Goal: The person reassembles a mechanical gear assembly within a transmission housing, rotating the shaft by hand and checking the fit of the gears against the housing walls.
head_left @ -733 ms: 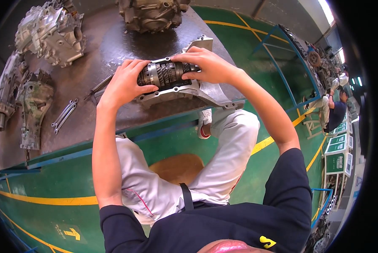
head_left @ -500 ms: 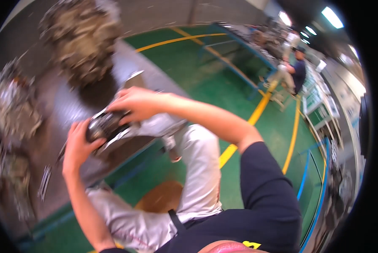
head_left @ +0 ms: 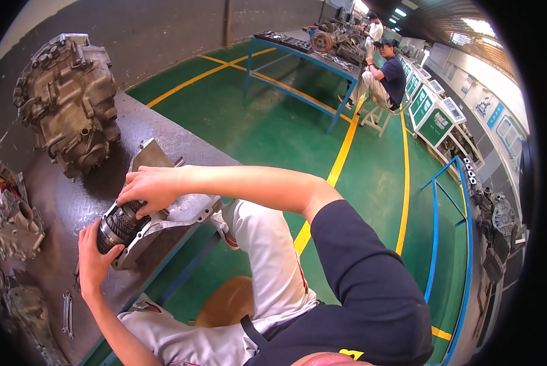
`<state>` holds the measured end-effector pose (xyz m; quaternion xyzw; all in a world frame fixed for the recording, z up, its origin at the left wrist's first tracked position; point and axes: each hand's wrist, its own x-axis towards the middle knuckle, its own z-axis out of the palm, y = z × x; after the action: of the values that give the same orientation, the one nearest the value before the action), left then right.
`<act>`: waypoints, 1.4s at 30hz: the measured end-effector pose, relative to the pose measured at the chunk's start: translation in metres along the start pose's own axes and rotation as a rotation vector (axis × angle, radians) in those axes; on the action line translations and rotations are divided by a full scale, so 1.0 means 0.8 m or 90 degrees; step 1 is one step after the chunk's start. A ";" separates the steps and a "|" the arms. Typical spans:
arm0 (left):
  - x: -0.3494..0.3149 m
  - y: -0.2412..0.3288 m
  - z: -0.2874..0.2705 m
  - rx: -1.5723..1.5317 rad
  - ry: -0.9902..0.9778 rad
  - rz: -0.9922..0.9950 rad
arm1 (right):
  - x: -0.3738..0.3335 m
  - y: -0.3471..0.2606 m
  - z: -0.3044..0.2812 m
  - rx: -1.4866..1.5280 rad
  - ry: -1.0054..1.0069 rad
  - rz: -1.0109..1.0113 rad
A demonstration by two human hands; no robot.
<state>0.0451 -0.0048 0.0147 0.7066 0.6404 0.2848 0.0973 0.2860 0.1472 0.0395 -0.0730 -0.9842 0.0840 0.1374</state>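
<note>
A dark, oily gear shaft [head_left: 121, 226] with several toothed gears lies in an open cast-metal housing [head_left: 191, 210] near the table's edge. My left hand [head_left: 94, 259] curves round its near end, thumb on one side and fingers on the other. At its far end my right hand [head_left: 153, 188] grips from above, the thumb lying against the gears. That hand hides part of the shaft and of the housing's inner side.
A large gearbox [head_left: 72, 110] stands on the metal table [head_left: 136, 125], with another casting [head_left: 11, 219] at left. Two wrenches [head_left: 68, 314] lie near the front. Beyond the green floor, a seated person [head_left: 390, 79] is beside a blue-framed workbench [head_left: 304, 52]. A stool [head_left: 228, 300] stands below.
My view has swung and steadied, so the blurred surroundings are now sharp. Both hands are still on the gear shaft; they appear lower and farther left in the picture.
</note>
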 end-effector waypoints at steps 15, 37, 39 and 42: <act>-0.002 -0.010 -0.007 0.026 -0.002 0.035 | -0.058 0.006 -0.029 -0.027 0.074 0.058; 0.039 0.029 0.022 0.126 0.059 0.199 | -0.120 -0.214 0.097 0.074 0.321 0.188; 0.051 0.043 0.022 0.108 -0.009 0.107 | -0.131 -0.221 0.108 0.087 0.290 0.198; 0.078 0.058 0.003 0.164 -0.179 0.052 | -0.142 -0.222 0.115 0.097 0.276 0.205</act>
<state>0.0871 0.0478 0.0537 0.7716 0.6223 0.1031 0.0828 0.3469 -0.0583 -0.0445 -0.2343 -0.8983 0.1608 0.3351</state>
